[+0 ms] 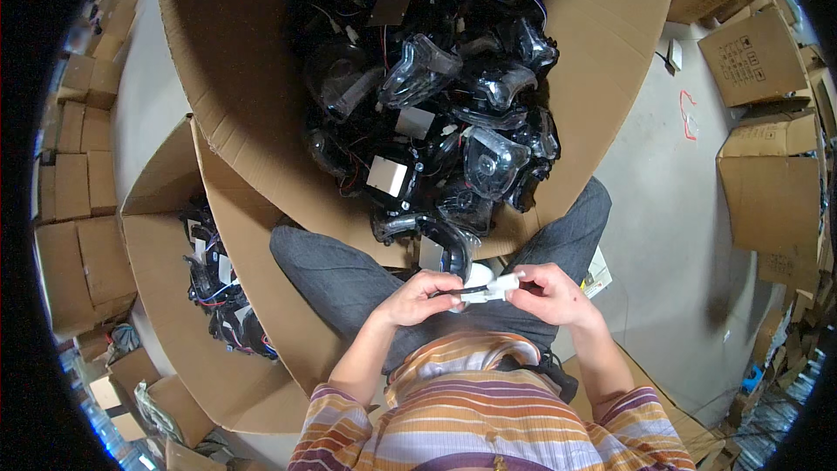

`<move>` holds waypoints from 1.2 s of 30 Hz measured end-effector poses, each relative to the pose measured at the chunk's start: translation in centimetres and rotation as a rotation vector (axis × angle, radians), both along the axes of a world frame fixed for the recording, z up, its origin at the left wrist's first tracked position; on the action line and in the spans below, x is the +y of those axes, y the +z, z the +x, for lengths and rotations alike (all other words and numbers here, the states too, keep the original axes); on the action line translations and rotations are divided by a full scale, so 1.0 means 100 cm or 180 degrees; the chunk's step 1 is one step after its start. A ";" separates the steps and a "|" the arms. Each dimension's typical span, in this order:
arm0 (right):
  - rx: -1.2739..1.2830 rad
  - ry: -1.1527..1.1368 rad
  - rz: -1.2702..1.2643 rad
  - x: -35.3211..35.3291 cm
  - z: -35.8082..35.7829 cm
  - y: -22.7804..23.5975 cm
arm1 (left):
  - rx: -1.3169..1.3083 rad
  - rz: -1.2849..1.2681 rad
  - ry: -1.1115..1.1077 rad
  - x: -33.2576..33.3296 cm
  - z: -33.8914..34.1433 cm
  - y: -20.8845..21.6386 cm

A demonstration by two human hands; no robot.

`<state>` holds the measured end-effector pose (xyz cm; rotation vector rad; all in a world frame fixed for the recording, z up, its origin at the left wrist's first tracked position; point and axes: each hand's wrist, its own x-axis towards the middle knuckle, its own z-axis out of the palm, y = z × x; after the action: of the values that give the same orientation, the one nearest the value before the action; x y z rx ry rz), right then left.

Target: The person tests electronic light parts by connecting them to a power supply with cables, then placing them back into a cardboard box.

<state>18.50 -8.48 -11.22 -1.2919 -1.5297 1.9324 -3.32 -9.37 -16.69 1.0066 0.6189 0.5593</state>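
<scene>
Your left hand [414,299] is pinching a thin, dark lead [473,290] between thumb and forefinger, while your right hand [556,296] is pinching a small, blocky white plastic piece [503,283]. That piece is sitting between your hands, above your lap, with the lead running toward it; I cannot tell whether they are joined. Your dark denim trousers [324,269] are spreading to either side of a large corrugated cardboard box [606,44]. Its broad, curving walls are enclosing a heap of glossy black housings [344,70] with clear, moulded covers [495,160]; flat, pale rectangular panels [387,176] are lying among them. To your left, a second cardboard box [157,253] is holding more dark parts [205,277] tangled with coloured wires. You are wearing a ribbed, striped top [497,410].
</scene>
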 end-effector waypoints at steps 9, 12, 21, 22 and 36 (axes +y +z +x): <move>-0.0805 0.0114 0.0663 0.012 -0.009 0.010 | 0.0354 0.0528 -0.0492 0.023 0.001 0.011; -0.0684 0.0047 0.0547 0.008 -0.015 0.002 | 0.0865 0.0373 -0.0329 0.012 -0.011 0.017; -0.0336 -0.0741 0.0337 -0.001 0.012 -0.007 | 0.0820 0.0632 -0.0031 0.003 -0.002 0.014; -0.0323 -0.0689 0.0245 -0.001 0.008 -0.009 | 0.0807 0.0707 0.0027 0.000 -0.006 0.014; 0.0129 -0.0815 -0.0052 -0.008 0.000 -0.023 | 0.0472 -0.0118 0.0823 -0.003 0.000 0.007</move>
<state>18.52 -9.26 -13.54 -1.3724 -1.2624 1.8001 -3.29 -9.63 -15.99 0.9447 0.8964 0.7015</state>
